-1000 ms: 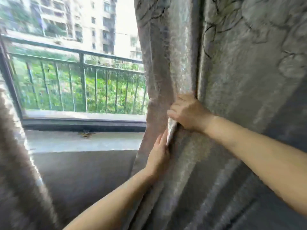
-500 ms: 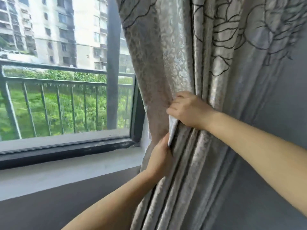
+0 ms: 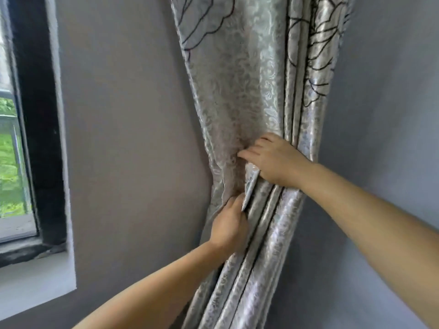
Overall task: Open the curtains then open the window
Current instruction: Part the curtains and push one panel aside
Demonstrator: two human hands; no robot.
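A silvery grey curtain (image 3: 251, 91) with black flower outlines hangs bunched into folds against the grey wall, well right of the window. My right hand (image 3: 275, 160) presses on the folds with its thumb under the curtain's edge. Just below it, my left hand (image 3: 229, 224) grips the same edge. The window (image 3: 14, 148) with its black frame shows at the far left, its pane shut; greenery lies beyond the glass.
A pale window sill (image 3: 35, 279) juts out at the lower left. Bare grey wall (image 3: 133, 138) lies between the window and the curtain, and more wall (image 3: 389, 91) stands to the curtain's right.
Both hands have carried the curtain edge rightward, off the window and onto the wall. The folds are tighter, and the window has slid to the far left of my view.
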